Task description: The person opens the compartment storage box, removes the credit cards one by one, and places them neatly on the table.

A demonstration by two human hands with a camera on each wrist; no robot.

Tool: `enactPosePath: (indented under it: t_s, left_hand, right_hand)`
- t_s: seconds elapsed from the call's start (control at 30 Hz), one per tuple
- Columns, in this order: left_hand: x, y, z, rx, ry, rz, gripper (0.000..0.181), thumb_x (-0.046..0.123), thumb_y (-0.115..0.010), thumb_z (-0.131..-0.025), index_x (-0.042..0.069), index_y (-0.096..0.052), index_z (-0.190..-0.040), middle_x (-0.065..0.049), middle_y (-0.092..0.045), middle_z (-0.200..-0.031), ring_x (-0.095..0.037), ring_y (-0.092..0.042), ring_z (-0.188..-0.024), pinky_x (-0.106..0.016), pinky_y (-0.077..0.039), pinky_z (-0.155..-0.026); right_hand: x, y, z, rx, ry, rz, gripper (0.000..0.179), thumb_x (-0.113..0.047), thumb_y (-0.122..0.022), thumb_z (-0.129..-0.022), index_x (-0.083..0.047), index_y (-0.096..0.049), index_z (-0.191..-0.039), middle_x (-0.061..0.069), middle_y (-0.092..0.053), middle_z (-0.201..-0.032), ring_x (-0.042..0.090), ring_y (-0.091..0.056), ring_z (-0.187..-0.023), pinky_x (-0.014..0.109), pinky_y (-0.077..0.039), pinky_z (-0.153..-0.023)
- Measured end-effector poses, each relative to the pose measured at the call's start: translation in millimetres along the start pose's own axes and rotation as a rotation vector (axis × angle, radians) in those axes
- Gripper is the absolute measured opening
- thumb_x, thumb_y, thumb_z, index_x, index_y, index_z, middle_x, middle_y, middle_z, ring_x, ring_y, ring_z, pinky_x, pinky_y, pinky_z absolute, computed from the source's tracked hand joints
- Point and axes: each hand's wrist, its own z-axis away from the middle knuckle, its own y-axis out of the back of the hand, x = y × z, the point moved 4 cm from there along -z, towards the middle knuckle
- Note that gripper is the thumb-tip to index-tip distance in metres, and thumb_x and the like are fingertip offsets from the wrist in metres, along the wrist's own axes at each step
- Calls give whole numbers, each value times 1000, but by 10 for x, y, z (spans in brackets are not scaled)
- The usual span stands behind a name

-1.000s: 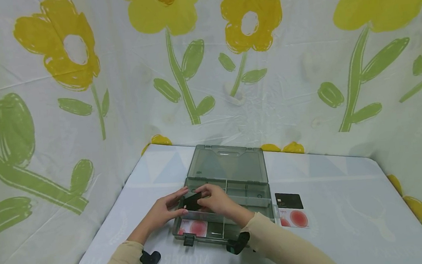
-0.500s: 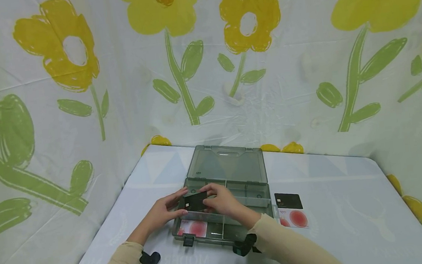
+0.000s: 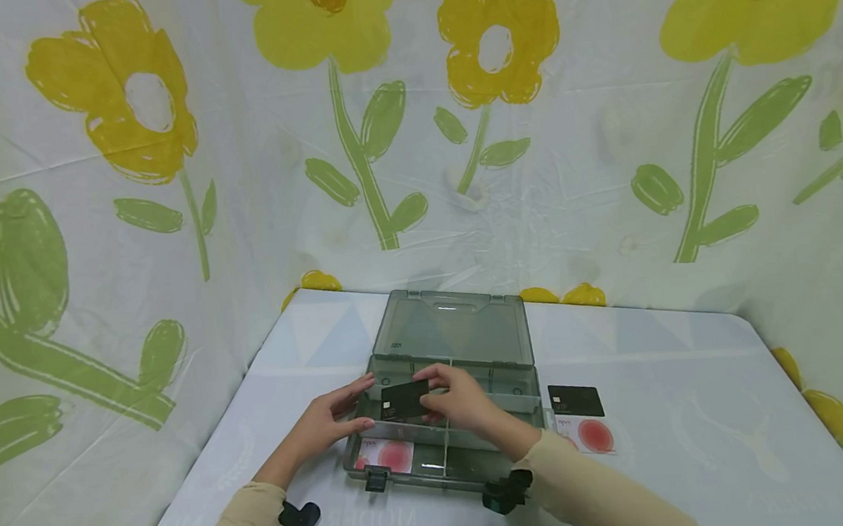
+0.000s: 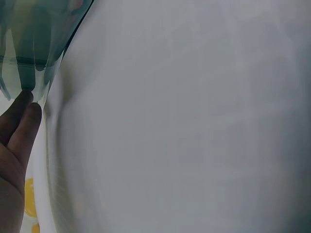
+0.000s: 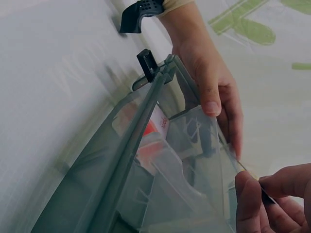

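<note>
A black rectangular plastic card (image 3: 400,400) is pinched by the right hand (image 3: 460,402), directly left of its fingertips; whether it is above or within the open grey translucent plastic box (image 3: 476,461) cannot be told. The box's end is touched by the left hand (image 3: 330,417), spread wide. Card-handling seems in hand; a steady pinch is probably called for next.

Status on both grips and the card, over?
Right grip pinching black card above box. Left grip at box's left end. Lid open, out of the way.
</note>
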Motion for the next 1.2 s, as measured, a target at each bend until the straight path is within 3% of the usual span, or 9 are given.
enactPosePath:
  t_s: [0.43, 0.8, 1.03, 1.2]
  left_hand:
    - [-6, 1, 16, -1, -1, 3, 73, 29, -81, -88, 7, -51, -150, -9, -41, -160, -33, -41, -144, -43, -40, -115]
    - [-18, -5, 15, 1, -4, 9, 72, 29, -80, -89, 7, -50, -150, -8, -41, -160, -34, -40, -144, -44, -39, -115]
    - [-18, -13, 9, -5, -3, 11, 72, 30, -79, -90, 7, -50, -151, -7, -40, -161, -33, -40, -145, -43, -39, -116]
    - [-21, -11, 9, -6, -10, 21, 72, 28, -79, -90, 6, -49, -151, -8, -40, -161, -33, -39, -145, -42, -39, -116]
  right_hand:
    - [15, 203, 141, 8, 0, 22, 35, 1, -64, -97, 1, -62, -132, 24, -54, -128, 23, -72, -78, 43, -66, -74]
    - [55, 387, 260, 28, 5, 16, 36, 1, -65, -95, 2, -62, -131, 20, -56, -116, 20, -69, -77, 40, -66, -72]
    - [120, 574, 392, 32, 1, 1, 37, 1, -64, -97, 4, -59, -133, 22, -55, -115, 21, -69, -80, 42, -65, -75]
    - [156, 720, 491, 38, -1, 20, 38, -2, -64, -97, 4, -59, -134, 22, -57, -116, 23, -70, -85, 36, -65, -74]
